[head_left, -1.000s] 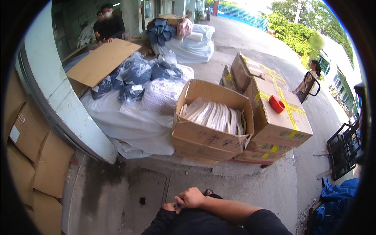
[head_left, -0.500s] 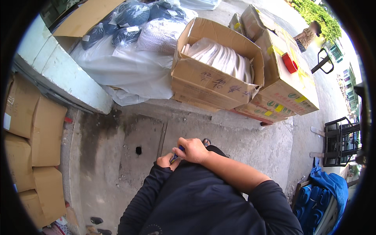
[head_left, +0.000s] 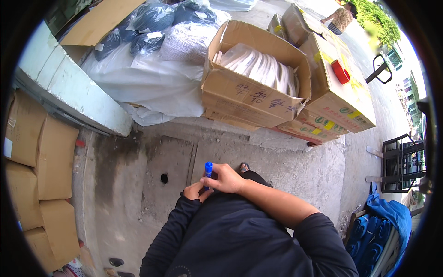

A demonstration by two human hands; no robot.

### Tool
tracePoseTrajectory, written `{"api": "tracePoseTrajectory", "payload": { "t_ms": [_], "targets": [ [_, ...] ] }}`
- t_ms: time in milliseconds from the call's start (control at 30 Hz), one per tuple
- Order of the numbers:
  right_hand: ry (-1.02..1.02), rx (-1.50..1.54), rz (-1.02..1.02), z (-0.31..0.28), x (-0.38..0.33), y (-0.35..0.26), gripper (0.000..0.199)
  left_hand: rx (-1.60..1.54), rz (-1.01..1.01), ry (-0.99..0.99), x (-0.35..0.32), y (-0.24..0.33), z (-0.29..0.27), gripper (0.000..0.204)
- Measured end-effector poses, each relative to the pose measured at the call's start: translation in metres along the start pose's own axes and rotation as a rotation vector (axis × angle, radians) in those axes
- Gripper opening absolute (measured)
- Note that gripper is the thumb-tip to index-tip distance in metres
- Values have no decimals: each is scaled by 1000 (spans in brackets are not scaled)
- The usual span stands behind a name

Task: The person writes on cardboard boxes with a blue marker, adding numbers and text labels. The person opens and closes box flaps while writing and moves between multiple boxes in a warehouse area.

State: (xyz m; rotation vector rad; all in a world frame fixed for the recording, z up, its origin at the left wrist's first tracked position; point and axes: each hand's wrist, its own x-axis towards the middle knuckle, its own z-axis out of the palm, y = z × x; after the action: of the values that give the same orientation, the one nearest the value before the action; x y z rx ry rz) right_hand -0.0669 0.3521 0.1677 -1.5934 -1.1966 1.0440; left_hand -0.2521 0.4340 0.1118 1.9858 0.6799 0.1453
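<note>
Across the concrete floor (head_left: 286,161), from big load to small grip

Ahead of me, white plastic sheeting (head_left: 161,87) lies under bagged bundles (head_left: 154,17). Just right of it stands a taped carton (head_left: 318,74), past an open-topped carton (head_left: 221,85) of curved white strips (head_left: 258,67); a red tape roll (head_left: 340,72) rests on the taped one. Near my waist my hands meet: right hand (head_left: 225,177) with fingers pinching a blue marker pen (head_left: 208,171), left hand (head_left: 194,190) tucked at its lower end, where I cannot tell whether those fingers grip. Half a second ago the pen lay slanted, mostly covered; now it points up, blue end clear, so my right fingers seem to steady it.
</note>
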Motion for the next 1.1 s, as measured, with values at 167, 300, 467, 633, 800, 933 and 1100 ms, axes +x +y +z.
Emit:
{"api": "tracePoseTrajectory", "payload": {
  "t_ms": [167, 300, 467, 633, 800, 933, 1100],
  "targets": [
    [-67, -224, 44, 4, 2, 4, 25, 5, 36, -34, -1, 1, -4, 40],
    [-61, -479, 138, 8, 3, 10, 21, -278, -31, 249, -4, 5, 2, 61],
    [-390, -712, 159, 13, 4, 15, 33, 23, 238, 325, -3, -12, -3, 52],
    [-497, -756, 160, 14, 8, 13, 34, 184, 123, 15, -14, -48, 4, 31],
    [-402, -475, 96, 12, 8, 10, 38, 108, -44, 4, -28, -64, 11, 27],
    [-262, 0, -21, 12, 6, 9, 41, 103, -14, 58, -29, -53, 1, 26],
    [-197, 9, -138, 17, 7, 2, 40, 18, 148, 226, -19, -27, -5, 26]
  ]
}}
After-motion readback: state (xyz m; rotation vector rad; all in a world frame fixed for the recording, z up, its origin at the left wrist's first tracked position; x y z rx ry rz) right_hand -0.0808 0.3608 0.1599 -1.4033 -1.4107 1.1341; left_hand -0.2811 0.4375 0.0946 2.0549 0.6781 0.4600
